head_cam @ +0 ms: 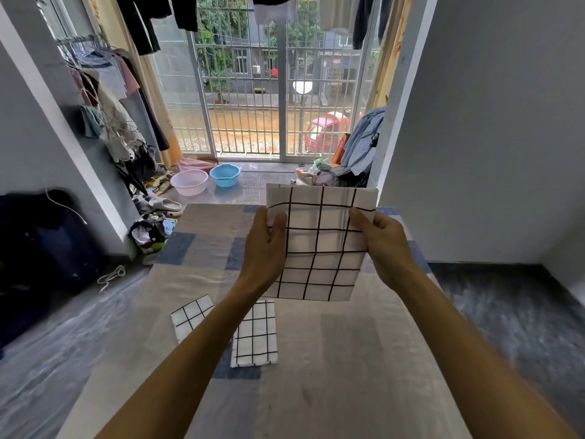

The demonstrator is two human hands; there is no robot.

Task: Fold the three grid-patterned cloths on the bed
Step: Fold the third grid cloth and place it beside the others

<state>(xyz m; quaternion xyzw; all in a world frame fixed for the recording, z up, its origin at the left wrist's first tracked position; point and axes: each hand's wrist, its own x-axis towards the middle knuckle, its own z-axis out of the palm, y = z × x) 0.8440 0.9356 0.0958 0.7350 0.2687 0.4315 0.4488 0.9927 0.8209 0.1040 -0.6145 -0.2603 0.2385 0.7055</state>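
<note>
Daylight comes through a barred sliding glass door [253, 90] at the far end of a small grey-walled room, with a clothes rack of hanging garments [104, 90] on the left and a pink plastic basin [189, 182] beside a blue plastic basin [224, 174] on the tiled floor near the door. Closer in, a bed covered in a beige and blue patchwork sheet [364, 343] fills the lower middle of the view. Held up in the air above the bed is a white square cloth with a black grid pattern [319, 245], spread flat and facing the camera. The left hand [266, 245] is clamped on the cloth's left edge, thumb in front and fingers behind, and the right hand [383, 239] pinches the right edge the same way, near the upper corner. Two more grid-patterned cloths lie on the sheet below, already folded smaller: a white folded grid cloth lying at a tilt [190, 315] to the left of the left forearm, and a white folded grid cloth lying straight [255, 335] just right of it, partly crossed by that forearm.
</note>
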